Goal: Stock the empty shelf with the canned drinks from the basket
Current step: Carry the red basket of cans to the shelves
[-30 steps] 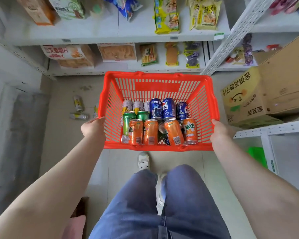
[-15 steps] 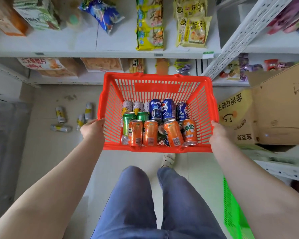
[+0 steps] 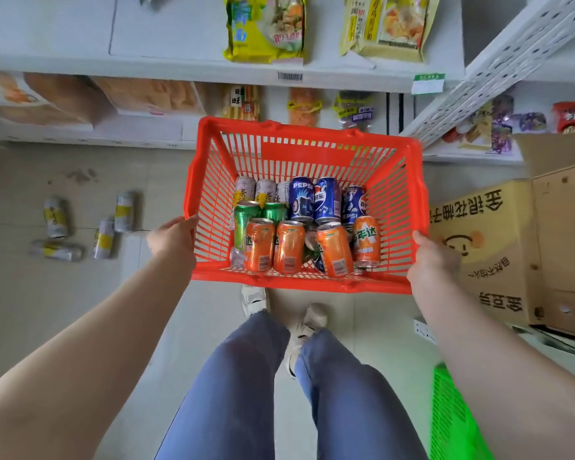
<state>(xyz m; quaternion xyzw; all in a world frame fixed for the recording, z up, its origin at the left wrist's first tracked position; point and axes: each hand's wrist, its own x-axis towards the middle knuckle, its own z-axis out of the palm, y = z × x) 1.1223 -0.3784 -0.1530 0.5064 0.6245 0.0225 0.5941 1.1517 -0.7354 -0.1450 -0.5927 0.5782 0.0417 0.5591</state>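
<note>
I hold a red plastic basket (image 3: 307, 154) in front of me above the floor. My left hand (image 3: 171, 239) grips its left rim and my right hand (image 3: 429, 260) grips its right rim. Inside lie several cans: orange ones (image 3: 289, 245) along the near side, blue Pepsi cans (image 3: 314, 199) behind them, green cans (image 3: 246, 215) at the left and pale cans (image 3: 256, 189) at the back left. White shelves (image 3: 180, 66) stand ahead, with snack packets (image 3: 264, 28) on the upper board and more packets below.
Several pale yellow-labelled cans (image 3: 55, 217) lie on the floor at the left. A large cardboard box (image 3: 498, 247) sits at the right by a slanted white shelf post (image 3: 498, 58). A green basket (image 3: 452, 413) is at the lower right. My legs and shoes are below the red basket.
I have stepped nearer the shelves; the shelving and the floor cans have slid down and closer in view. Both hands keep their grip on the basket, and the cans inside have not shifted.
</note>
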